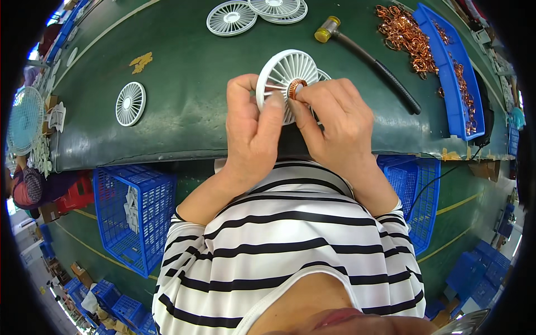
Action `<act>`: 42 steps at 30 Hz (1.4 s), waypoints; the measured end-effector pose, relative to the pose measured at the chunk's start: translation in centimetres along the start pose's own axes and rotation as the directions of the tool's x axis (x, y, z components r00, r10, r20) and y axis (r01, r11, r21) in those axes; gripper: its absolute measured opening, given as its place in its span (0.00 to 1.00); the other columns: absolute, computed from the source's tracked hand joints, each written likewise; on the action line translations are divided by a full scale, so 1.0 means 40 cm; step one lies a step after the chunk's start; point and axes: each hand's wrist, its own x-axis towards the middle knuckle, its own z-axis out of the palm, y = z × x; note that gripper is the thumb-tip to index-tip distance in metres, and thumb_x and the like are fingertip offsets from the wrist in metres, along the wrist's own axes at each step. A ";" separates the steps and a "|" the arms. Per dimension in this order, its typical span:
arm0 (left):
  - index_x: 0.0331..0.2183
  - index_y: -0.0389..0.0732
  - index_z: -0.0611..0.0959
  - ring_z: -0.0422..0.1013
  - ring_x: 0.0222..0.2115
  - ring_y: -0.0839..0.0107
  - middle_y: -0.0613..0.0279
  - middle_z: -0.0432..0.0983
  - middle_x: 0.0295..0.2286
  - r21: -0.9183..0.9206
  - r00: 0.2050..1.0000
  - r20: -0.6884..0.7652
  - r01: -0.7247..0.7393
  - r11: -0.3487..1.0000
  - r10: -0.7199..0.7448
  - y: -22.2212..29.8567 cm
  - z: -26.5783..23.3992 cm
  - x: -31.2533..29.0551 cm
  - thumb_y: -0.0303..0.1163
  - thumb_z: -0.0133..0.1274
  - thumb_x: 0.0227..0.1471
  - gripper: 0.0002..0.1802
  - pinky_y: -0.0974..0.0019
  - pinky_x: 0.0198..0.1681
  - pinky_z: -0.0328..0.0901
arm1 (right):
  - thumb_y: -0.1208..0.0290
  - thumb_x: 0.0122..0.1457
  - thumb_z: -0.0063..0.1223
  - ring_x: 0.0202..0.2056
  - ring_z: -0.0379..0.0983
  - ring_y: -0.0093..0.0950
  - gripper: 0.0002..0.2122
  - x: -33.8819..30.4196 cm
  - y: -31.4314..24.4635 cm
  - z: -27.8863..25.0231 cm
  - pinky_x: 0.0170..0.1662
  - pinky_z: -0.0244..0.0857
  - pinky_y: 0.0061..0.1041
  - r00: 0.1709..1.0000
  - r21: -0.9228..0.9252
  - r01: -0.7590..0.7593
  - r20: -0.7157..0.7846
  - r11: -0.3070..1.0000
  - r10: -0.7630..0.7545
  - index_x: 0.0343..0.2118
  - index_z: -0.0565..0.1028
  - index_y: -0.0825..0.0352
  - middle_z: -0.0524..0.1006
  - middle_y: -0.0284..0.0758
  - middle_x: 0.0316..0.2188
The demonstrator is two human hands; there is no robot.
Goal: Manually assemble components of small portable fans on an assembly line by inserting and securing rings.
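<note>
My left hand [250,125] grips the rim of a white spoked plastic wheel [285,62], holding it tilted up above the near edge of the table. The thumb lies across its spokes. At the wheel's hub sits a copper-coloured ring [295,88], pinched between the thumb and fingertips of my right hand [341,117]. How far the ring sits on the hub is partly hidden by those fingers. Just behind them shows the edge of another white wheel [324,75].
A mallet [371,57] with a yellow head lies beyond my right hand. Copper rings [406,39] are heaped beside a blue tray [450,78] holding more. Several white wheels [231,18] lie at the back, another [130,104] leftward. Blue crates [156,206] stand below the table.
</note>
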 end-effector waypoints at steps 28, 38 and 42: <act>0.50 0.30 0.69 0.73 0.38 0.74 0.56 0.74 0.41 -0.242 0.969 0.212 0.176 0.954 -0.125 0.017 -0.033 -0.007 0.26 0.55 0.53 0.23 0.71 0.42 0.70 | 0.75 0.48 0.61 0.50 0.71 0.43 0.10 -0.026 0.029 -0.039 0.53 0.61 0.39 0.996 0.354 0.003 0.085 0.935 -0.035 0.36 0.80 0.65 0.79 0.38 0.42; 0.47 0.32 0.72 0.74 0.32 0.75 0.58 0.78 0.34 0.126 0.975 0.183 -0.150 0.981 0.125 -0.019 -0.023 -0.020 0.30 0.59 0.51 0.23 0.73 0.36 0.68 | 0.76 0.51 0.60 0.45 0.73 0.32 0.20 -0.053 0.024 -0.043 0.46 0.68 0.26 0.902 0.689 -0.414 0.223 0.595 0.370 0.49 0.72 0.68 0.73 0.42 0.47; 0.47 0.32 0.72 0.75 0.32 0.75 0.57 0.79 0.33 0.176 0.951 0.240 -0.242 0.954 0.197 -0.028 -0.025 -0.024 0.29 0.59 0.51 0.23 0.73 0.36 0.68 | 0.75 0.52 0.61 0.42 0.73 0.26 0.19 -0.054 0.032 -0.064 0.44 0.68 0.23 0.858 0.738 -0.498 0.343 0.455 0.382 0.48 0.73 0.68 0.75 0.37 0.43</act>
